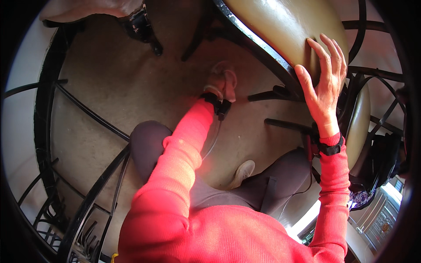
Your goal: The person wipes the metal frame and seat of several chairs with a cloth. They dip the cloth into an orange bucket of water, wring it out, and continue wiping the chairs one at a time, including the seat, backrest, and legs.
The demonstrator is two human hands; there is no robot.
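My right hand [325,74] lies with fingers spread on the tan padded seat [279,29] of a black-framed chair, near the end of the pad. Below the seat, my left hand [215,80] reaches low over the floor in shadow. It is blurred and seems closed around a crumpled pale cloth [231,86], with its fingers partly hidden. Dark chair legs [289,125] jut out to the left, between the seat and my right knee. Each wrist wears a black strap, and a thin cable [215,141] runs down from the left one.
Black metal frames [95,190] stand close on my left, before a pale wall with a black base strip [44,128]. A pinkish seat [92,10] is at the upper left. Another tan seat [360,121] and a dark bag [375,167] are on my right. Concrete floor [115,75] lies ahead.
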